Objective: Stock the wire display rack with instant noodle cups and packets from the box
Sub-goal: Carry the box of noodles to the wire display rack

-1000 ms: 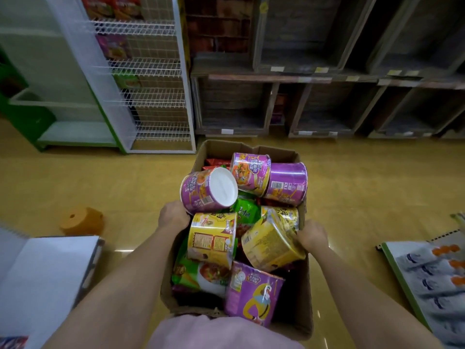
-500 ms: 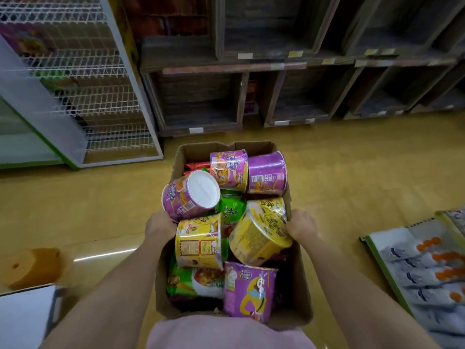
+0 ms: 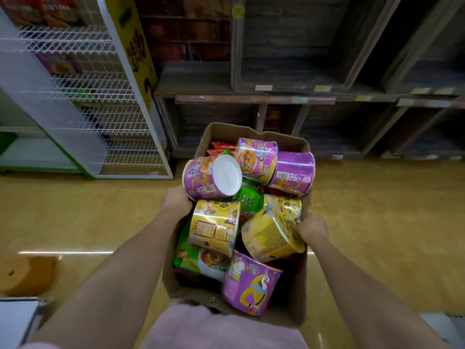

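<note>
A brown cardboard box [image 3: 299, 293] hangs in front of my body, carried above the floor. My left hand [image 3: 176, 201] grips its left wall and my right hand [image 3: 313, 227] grips its right wall. Inside lie several purple noodle cups [image 3: 212, 177], two yellow cups [image 3: 214, 226] and green and red noodle packets [image 3: 201, 260], piled loosely. The white wire display rack [image 3: 100, 96] stands at the upper left, with red, purple and green packets on its upper shelves.
Dark wooden shelving [image 3: 289, 84] runs along the back wall straight ahead. An orange round object [image 3: 24, 275] lies on the yellow floor at the lower left, beside a white surface [image 3: 15, 321]. Open yellow floor [image 3: 390, 210] spreads right of the box.
The view has moved forward and closer to the wire rack and wooden shelves. The box stays in both hands. The printed sheet at the right has left the view.
</note>
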The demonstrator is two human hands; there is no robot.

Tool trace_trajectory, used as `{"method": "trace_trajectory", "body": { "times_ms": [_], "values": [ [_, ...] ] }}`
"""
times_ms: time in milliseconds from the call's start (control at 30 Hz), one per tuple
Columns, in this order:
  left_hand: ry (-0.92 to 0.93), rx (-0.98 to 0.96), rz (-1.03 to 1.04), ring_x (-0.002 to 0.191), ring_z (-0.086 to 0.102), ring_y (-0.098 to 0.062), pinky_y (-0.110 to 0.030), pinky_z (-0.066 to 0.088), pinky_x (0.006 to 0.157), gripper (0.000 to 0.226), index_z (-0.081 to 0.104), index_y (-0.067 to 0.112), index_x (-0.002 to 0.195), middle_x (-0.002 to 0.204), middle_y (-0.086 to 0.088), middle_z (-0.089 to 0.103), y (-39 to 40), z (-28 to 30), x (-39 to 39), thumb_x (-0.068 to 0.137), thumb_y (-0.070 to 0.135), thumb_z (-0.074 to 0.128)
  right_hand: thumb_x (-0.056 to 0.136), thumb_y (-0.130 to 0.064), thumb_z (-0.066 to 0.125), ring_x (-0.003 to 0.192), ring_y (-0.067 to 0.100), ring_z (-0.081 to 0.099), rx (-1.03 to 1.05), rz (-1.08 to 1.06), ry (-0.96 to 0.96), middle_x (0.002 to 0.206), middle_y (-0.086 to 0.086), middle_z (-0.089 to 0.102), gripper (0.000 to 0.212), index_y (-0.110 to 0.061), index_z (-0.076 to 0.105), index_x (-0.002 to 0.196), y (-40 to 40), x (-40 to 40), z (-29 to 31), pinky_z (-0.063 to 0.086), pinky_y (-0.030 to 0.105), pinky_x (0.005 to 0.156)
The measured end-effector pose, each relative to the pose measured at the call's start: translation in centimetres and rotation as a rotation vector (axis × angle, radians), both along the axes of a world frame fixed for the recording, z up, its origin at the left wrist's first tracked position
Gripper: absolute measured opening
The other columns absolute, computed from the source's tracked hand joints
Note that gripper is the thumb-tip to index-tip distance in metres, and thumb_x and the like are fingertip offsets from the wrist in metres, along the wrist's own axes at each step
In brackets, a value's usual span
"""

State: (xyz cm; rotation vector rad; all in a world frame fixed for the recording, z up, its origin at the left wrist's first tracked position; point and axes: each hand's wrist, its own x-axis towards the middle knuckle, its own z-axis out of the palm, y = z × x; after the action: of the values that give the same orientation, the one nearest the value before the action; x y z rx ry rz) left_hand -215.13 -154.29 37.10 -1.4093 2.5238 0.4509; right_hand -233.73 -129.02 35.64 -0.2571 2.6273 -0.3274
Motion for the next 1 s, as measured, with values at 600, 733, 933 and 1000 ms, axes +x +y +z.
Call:
{"method": "trace_trajectory", "body": {
  "times_ms": [600, 733, 933, 1000],
  "values": [
    [-0.01, 0.137, 0.006, 0.088, 0.058, -0.028, -0.033, 0.045, 0.068, 0.007, 0.057, 0.008, 0.084, 0.093, -0.013, 0.061, -14.8, -3.8, -23.6, 0.089, 0.013, 0.055, 0.091, -0.009, 0.05, 0.112, 0.035, 0.057, 0.126, -0.068, -0.06, 0.121, 0.021, 0.06, 0.028, 0.003, 0.06, 0.114, -13.2, -20.4, -2.3, 0.046, 0.031, 0.082],
    [-0.098, 0.139, 0.016, 0.104, 0.06, -0.036, -0.036, 0.048, 0.08, 0.027, 0.066, 0.002, 0.103, 0.109, -0.019, 0.065, -17.8, -6.2, -25.0, 0.088, 0.022, 0.056, 0.09, -0.008, 0.051, 0.113, 0.037, 0.055, 0.114, -0.01, -0.059, 0.12, 0.023, 0.06, 0.028, 0.002, 0.06, 0.114, -16.8, -24.1, -3.1, 0.046, 0.036, 0.087],
    [-0.205, 0.159, 0.075, 0.104, 0.061, -0.035, -0.034, 0.046, 0.077, 0.025, 0.067, 0.005, 0.102, 0.109, -0.016, 0.066, -19.9, -10.8, -27.0, 0.093, 0.021, 0.051, 0.091, -0.006, 0.045, 0.109, 0.034, 0.058, 0.188, 0.049, -0.152, 0.115, 0.021, 0.062, 0.027, 0.002, 0.06, 0.112, -20.2, -27.0, -8.8, 0.047, 0.032, 0.082],
    [-0.22, 0.182, 0.127, 0.104, 0.06, -0.034, -0.034, 0.045, 0.075, 0.024, 0.066, 0.003, 0.103, 0.11, -0.017, 0.065, -20.6, -13.1, -28.2, 0.093, 0.018, 0.049, 0.09, -0.006, 0.043, 0.11, 0.034, 0.057, 0.205, 0.078, -0.176, 0.116, 0.021, 0.062, 0.029, 0.002, 0.06, 0.113, -21.5, -28.8, -11.3, 0.046, 0.032, 0.083]
  ]
}}
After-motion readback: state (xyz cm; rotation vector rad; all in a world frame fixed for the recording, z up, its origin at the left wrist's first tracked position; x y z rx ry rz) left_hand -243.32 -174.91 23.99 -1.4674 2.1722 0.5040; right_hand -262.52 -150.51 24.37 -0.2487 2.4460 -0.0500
